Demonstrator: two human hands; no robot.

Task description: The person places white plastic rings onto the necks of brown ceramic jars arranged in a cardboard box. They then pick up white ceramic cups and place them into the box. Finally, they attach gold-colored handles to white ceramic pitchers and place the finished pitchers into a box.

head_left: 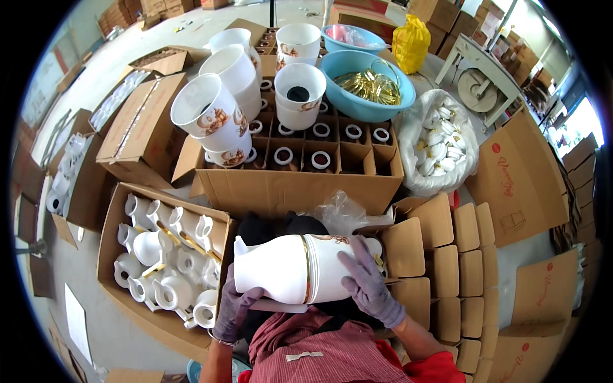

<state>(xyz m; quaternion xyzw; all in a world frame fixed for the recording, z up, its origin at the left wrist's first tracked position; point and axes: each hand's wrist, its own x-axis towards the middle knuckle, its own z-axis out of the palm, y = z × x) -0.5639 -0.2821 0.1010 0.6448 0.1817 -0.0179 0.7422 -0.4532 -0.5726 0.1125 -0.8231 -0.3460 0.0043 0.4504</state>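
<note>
Gloves are helping here: the left hand (235, 307) is cupping the lid end of the white jug (295, 268) from beneath, fingers curled around its lower edge, wrist bent up from the lap. The jug is lying sideways across the person's knees, gold band (307, 268) at mid-body, between the box of lids (167, 262) and the stacked cartons (456, 255). The right hand (370, 284) is pressing flat on the body, fingers spread, steadying. Twisting evenly with both palms seems wise, keeping the band seated.
</note>
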